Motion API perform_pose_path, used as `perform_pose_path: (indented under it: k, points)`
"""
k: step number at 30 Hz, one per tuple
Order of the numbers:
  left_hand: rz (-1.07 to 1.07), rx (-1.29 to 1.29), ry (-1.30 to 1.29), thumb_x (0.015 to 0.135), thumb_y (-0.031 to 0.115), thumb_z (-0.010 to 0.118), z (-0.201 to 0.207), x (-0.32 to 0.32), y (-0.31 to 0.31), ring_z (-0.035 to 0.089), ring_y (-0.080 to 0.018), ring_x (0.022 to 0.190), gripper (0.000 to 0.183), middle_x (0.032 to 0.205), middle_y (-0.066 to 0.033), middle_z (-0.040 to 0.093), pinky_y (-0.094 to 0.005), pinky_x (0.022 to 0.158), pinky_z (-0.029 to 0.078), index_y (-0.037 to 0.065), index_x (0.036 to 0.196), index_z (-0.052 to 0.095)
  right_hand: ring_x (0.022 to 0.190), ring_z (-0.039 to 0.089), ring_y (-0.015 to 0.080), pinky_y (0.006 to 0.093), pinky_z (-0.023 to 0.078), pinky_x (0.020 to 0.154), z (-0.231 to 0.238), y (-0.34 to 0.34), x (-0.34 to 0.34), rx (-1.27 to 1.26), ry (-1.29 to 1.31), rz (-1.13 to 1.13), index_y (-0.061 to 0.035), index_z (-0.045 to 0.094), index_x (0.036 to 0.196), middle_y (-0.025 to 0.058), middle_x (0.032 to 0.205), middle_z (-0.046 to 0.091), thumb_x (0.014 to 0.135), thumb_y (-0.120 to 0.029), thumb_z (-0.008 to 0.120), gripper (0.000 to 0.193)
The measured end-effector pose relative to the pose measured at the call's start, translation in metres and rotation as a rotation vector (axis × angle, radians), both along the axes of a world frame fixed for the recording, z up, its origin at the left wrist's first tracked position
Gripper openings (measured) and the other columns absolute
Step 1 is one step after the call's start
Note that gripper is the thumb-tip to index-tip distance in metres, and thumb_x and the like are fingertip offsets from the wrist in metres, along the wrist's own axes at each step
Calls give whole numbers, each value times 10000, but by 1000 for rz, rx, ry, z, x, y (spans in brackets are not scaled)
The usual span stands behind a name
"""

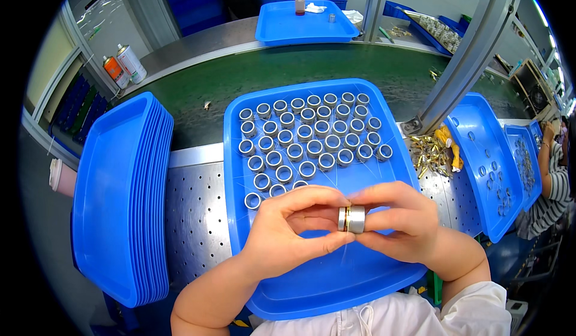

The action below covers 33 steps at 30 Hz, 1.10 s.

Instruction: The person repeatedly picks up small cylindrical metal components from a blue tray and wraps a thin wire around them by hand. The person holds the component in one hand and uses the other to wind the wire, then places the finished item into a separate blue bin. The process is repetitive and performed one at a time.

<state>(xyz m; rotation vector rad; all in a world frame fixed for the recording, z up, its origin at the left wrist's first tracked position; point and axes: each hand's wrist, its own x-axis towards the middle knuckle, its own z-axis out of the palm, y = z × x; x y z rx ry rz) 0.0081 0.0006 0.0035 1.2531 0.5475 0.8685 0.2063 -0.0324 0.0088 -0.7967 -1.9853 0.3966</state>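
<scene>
Between both hands is a short silver metal sleeve [356, 219], lying on its side, with a groove and a thin yellowish line around it near its left end. My left hand [294, 225] pinches its left end between thumb and fingers. On the other end, the fingers of my right hand [405, 216] are closed; they are slightly blurred. Both hands are over the near half of a large blue tray [336, 288]. Farther back in that tray stand several similar metal sleeves [305, 133] in loose rows, open ends up, with thin pale strands among them.
A stack of blue trays [117, 204] stands at left, beside a pink cup [63, 177]. Small brass-coloured parts [433, 155] lie at right, near a tray [480, 156] of thin rings and a metal post [474, 48]. Beyond runs a green belt [198, 90]. Another person [549, 180] sits far right.
</scene>
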Motion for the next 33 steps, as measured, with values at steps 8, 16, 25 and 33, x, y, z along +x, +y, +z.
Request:
perform_pose_path:
  k: [8, 16, 25, 33]
  points:
    - [10, 204, 21, 622, -119, 656, -3, 2, 1, 579, -158, 954, 415, 1045, -85, 518, -294, 865, 528, -20, 1013, 562, 797, 643, 242, 297, 534, 673, -1, 1, -3, 18, -13, -6, -42, 658, 868, 129, 988, 615, 608, 10, 766, 286]
    - [34, 293, 17, 579, -139, 626, -4, 4, -2, 562, -156, 951, 454, 1032, -110, 503, -291, 845, 524, -12, 1002, 521, 786, 650, 253, 303, 541, 651, -5, 1, -2, 68, -36, -11, -47, 656, 869, 128, 978, 621, 604, -19, 771, 291]
    - [27, 286, 2, 577, -136, 630, -5, 3, -2, 559, -150, 938, 454, 1035, -125, 495, -286, 827, 524, -15, 995, 501, 796, 648, 245, 295, 542, 656, -6, 0, -1, 42, -15, 19, -42, 656, 878, 133, 1004, 613, 613, -8, 769, 290]
    - [71, 186, -10, 603, -120, 681, -4, 4, -3, 602, -134, 853, 392, 1006, -105, 549, -269, 768, 548, -5, 948, 534, 792, 634, 204, 270, 528, 650, -5, -1, -1, -71, 69, 24, -47, 678, 872, 114, 982, 616, 646, -12, 775, 249]
